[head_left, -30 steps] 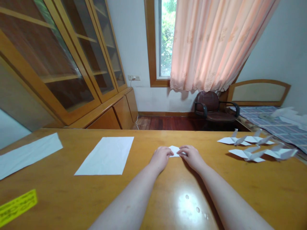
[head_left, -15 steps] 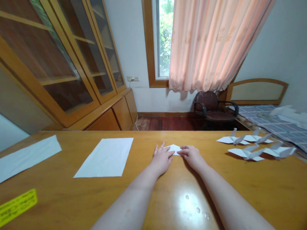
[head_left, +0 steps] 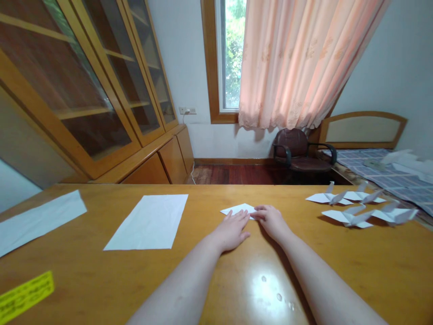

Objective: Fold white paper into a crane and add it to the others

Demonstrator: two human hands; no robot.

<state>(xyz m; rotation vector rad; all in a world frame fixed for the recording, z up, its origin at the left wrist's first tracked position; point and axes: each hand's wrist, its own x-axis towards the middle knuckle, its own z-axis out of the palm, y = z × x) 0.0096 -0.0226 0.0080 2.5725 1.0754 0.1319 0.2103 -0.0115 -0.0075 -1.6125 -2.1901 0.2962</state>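
Observation:
A small white folded paper (head_left: 241, 208) lies flat on the wooden table in front of me, its pointed left tip showing. My left hand (head_left: 233, 230) rests palm down on its near edge, fingers stretched out and pressing on the paper. At the other end, my right hand (head_left: 270, 219) has its fingers bent and closed on the paper's right corner, which they hide. Off to the right stand several white folded paper cranes (head_left: 352, 217), apart from both hands.
Left of my hands lies a flat white paper sheet (head_left: 147, 223). Another white paper (head_left: 40, 221) lies at the far left, above a yellow label (head_left: 27, 295) with writing. Beyond the table (head_left: 169, 289) are a brown armchair (head_left: 297, 151), a bed (head_left: 382, 167) and a glass-door cabinet (head_left: 101, 90).
My left hand has moved nearer to me and turned flat, uncovering the left tip of the folded paper. My right hand has stayed at the right corner.

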